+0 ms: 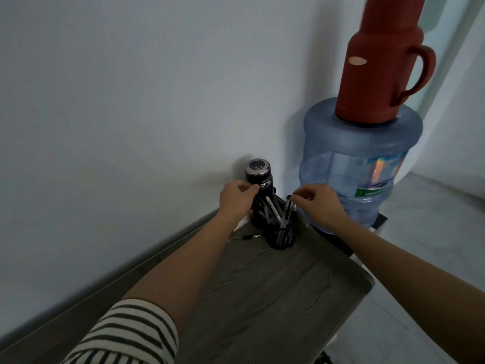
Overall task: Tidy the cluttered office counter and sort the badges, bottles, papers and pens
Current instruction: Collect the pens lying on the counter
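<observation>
Grey-brown cloth (275, 298), creased, covers the counter, which runs along a pale wall (118, 101).

Pen cup (279, 239): black, upright, at the far end of the cloth near its right edge. It holds a bundle of pens (284, 222) with their long axes near vertical and their tops fanned upward and away from the camera. One white pen (273, 209) leans out of the bundle, its top pointing up and left toward the bottle.

Bottle (257, 170): dark, with a silver cap, upright, just behind the cup and near the wall.

Right hand (321, 204): over the cup's right rim. Its thumb and fingertips (298, 197) are drawn together in a pinch on the top of a dark-capped pen (288, 206). That pen stands in the cup, long axis near upright, top tilted slightly left.

Left hand (235, 199): at the left of the cup, level with the bottle's shoulder. Fingers curled, thumb and forefinger closed together beside the bottle. Cannot tell whether they grip the bottle, a pen top, or nothing.

Loose pen (248, 236): flat on the cloth just left of the cup, long axis roughly left to right.

White paper (242, 222): only a corner shows, under the left wrist.

Blue water jug (362, 158): beyond the right end of the counter. A red flask (378, 74) with a handle stands upright on top of it.

Striped sleeve (126, 334) on the left arm, pushed up above the forearm.
</observation>
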The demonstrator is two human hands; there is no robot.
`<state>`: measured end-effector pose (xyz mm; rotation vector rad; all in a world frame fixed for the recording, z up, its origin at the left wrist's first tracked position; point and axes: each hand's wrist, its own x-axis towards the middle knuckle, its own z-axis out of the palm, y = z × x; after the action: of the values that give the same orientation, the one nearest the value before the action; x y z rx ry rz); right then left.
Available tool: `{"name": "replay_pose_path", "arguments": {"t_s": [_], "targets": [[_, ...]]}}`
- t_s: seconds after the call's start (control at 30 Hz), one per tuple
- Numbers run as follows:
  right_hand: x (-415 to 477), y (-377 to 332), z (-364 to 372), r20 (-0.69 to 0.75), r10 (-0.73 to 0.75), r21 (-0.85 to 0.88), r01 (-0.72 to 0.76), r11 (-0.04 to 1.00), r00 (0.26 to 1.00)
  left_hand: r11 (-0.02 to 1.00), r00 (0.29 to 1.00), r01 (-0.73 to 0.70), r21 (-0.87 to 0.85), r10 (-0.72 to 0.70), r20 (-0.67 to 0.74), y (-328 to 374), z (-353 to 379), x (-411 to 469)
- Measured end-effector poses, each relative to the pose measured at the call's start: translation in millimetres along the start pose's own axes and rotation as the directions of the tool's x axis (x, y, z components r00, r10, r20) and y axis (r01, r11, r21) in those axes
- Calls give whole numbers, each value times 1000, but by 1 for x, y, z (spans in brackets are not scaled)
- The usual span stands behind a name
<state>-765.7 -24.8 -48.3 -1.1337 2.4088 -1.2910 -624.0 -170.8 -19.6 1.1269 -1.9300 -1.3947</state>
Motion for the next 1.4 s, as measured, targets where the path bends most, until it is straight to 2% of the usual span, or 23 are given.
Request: {"name": "replay_pose_path", "arguments": {"t_s": [0.1,0.27,0.4,0.53,0.77,0.9,1.0,1.23,1.33,1.4], "targets": [[-1,-21,13,-8,-67,6,67,998,998,1000,997,8,21,-6,-73,-10,-33,-1],[-12,-59,55,184,-189,-1,193,981,964,993,984,54,108,-35,-176,-47,-103,-17],[-26,-84,106,352,-246,2,262,965,903,981,964,126,150,-85,-253,-84,-160,-47],[-45,-108,160,544,-281,-41,359,932,791,929,935,209,304,-100,-340,-125,-218,-95],[-92,-132,229,727,-342,-60,552,832,595,771,939,338,540,-237,-249,-194,-276,-176],[-116,-146,259,774,-366,-68,642,764,517,741,946,297,602,-315,-78,-217,-271,-211],[-129,-151,278,820,-358,-89,717,691,447,705,936,278,652,-351,-19,-231,-263,-225],[-132,-152,291,879,-272,-152,771,618,391,580,945,194,791,-326,7,-246,-265,-232],[-125,-156,291,830,-322,-157,744,650,456,544,943,185,819,-334,8,-250,-270,-235],[-123,-160,291,793,-348,-188,745,641,499,579,952,201,791,-305,-19,-255,-274,-236]]}}
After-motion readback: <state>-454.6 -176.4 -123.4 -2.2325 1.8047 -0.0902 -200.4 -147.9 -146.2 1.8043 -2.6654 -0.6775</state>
